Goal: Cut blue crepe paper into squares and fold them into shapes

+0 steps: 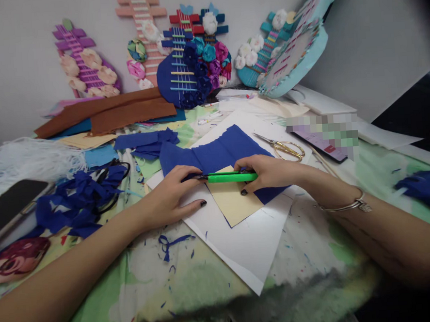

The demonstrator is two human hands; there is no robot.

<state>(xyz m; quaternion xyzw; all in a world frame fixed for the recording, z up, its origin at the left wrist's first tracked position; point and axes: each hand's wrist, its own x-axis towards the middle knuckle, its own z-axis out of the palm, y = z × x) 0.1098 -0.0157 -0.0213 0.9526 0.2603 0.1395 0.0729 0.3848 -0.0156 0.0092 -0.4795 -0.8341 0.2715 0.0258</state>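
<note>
A bright green utility knife (230,177) lies level across a cream paper square (235,206). My right hand (265,172) grips its right part, thumb below and fingers above. At the dark left end of the knife, the fingers of my left hand (173,192) close on it while the thumb stays apart, lower down on the white sheet. Under the cream square is a piece of blue crepe paper (214,149), its upper edge uneven. Both rest on a white sheet (256,246). Gold-handled scissors (287,150) lie beyond my right hand, blades pointing left.
Blue strips (82,198) and a phone (12,210) lie at left; folded blue paper (148,143) lies behind. Brown sheets (124,113) and decorated guitar shapes (182,75) line the wall. At right are a partly blurred device (323,142) and a blue bundle (426,189).
</note>
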